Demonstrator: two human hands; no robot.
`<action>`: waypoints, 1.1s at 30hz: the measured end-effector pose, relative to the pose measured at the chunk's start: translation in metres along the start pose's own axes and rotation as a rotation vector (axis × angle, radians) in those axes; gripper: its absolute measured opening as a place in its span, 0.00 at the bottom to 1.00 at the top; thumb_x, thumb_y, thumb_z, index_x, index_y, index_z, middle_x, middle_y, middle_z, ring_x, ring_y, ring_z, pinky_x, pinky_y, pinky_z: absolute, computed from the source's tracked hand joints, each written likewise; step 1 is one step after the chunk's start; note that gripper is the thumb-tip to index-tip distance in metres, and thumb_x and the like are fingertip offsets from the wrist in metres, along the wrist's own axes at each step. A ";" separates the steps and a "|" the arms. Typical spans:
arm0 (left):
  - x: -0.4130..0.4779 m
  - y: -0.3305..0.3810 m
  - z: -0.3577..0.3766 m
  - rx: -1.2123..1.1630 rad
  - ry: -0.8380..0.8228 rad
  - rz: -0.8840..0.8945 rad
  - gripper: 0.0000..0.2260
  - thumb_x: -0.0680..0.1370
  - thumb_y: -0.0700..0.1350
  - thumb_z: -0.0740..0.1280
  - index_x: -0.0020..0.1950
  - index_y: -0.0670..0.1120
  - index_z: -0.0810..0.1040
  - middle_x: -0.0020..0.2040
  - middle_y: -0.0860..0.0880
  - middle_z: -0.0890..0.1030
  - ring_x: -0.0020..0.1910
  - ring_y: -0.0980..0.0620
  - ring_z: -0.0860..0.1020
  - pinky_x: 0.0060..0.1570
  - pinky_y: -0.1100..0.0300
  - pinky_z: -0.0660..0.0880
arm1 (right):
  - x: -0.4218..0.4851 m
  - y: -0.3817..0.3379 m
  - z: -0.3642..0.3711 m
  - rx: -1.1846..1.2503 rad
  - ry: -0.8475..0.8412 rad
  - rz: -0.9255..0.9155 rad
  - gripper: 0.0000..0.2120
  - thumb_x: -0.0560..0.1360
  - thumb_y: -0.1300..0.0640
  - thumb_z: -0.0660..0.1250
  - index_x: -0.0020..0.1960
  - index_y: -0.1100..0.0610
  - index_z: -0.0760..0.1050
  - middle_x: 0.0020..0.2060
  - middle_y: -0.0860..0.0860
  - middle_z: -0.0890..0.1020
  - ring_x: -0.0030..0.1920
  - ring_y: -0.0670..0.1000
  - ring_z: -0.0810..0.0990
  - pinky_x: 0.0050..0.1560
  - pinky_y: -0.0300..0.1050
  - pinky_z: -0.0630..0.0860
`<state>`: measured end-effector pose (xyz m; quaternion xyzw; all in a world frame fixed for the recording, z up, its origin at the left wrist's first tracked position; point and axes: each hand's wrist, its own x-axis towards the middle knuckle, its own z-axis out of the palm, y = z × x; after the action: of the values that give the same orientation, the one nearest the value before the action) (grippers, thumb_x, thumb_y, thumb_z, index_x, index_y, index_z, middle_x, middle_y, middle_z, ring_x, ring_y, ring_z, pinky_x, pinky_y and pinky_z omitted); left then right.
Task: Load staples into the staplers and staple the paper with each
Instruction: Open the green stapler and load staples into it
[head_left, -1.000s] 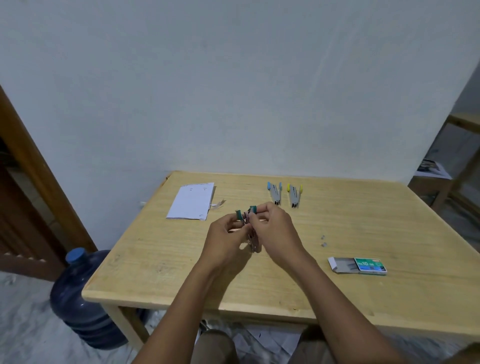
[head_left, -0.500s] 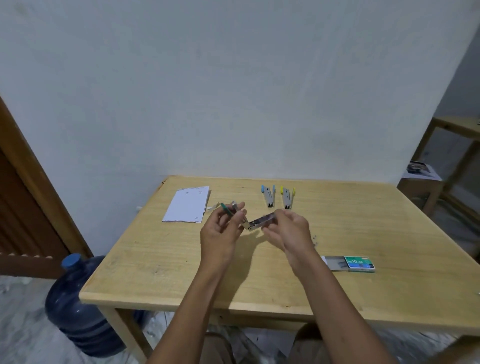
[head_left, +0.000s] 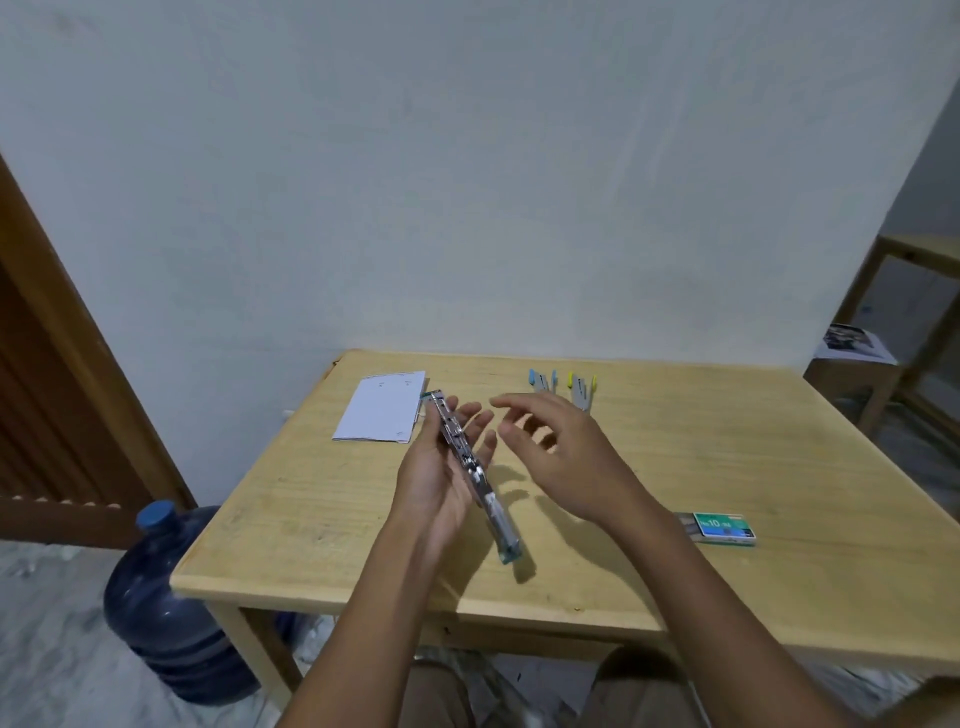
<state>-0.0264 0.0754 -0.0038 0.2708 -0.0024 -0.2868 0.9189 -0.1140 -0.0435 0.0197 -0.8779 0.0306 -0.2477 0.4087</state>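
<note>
Left hand (head_left: 441, 480) grip cradles the opened stapler (head_left: 470, 470), channel up. Right hand (head_left: 563, 457) empty, fingers spread. Keep channel level; fetch strip from staple box (head_left: 719, 527).

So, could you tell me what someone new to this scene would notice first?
The eye lands first on the stapler, swung fully open into one long strip and lying across the left hand above the middle of the table. The right hand hovers beside it, fingers spread and empty. Next come the staple box at the right and the paper at the far left.
</note>
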 end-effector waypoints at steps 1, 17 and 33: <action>-0.002 -0.003 0.002 0.039 -0.020 -0.027 0.14 0.83 0.51 0.58 0.57 0.42 0.74 0.48 0.43 0.81 0.42 0.48 0.85 0.37 0.56 0.82 | 0.001 0.000 0.004 -0.094 -0.002 -0.055 0.13 0.79 0.49 0.65 0.63 0.42 0.77 0.50 0.39 0.78 0.49 0.42 0.78 0.46 0.41 0.77; -0.015 -0.008 0.009 0.384 -0.059 -0.064 0.16 0.84 0.51 0.56 0.49 0.41 0.77 0.34 0.48 0.80 0.28 0.55 0.75 0.26 0.63 0.66 | 0.000 -0.001 0.015 -0.343 0.131 -0.225 0.08 0.76 0.52 0.66 0.54 0.48 0.81 0.43 0.41 0.77 0.39 0.40 0.73 0.38 0.38 0.73; -0.015 -0.001 0.006 0.362 0.029 -0.060 0.14 0.83 0.54 0.58 0.50 0.44 0.73 0.33 0.48 0.73 0.27 0.52 0.72 0.29 0.58 0.74 | -0.029 0.013 0.027 -0.037 0.182 -0.347 0.04 0.72 0.64 0.72 0.45 0.58 0.79 0.41 0.48 0.81 0.43 0.45 0.80 0.43 0.47 0.78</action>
<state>-0.0407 0.0795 0.0034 0.4358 -0.0325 -0.3049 0.8462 -0.1252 -0.0257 -0.0162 -0.8513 -0.0799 -0.3921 0.3393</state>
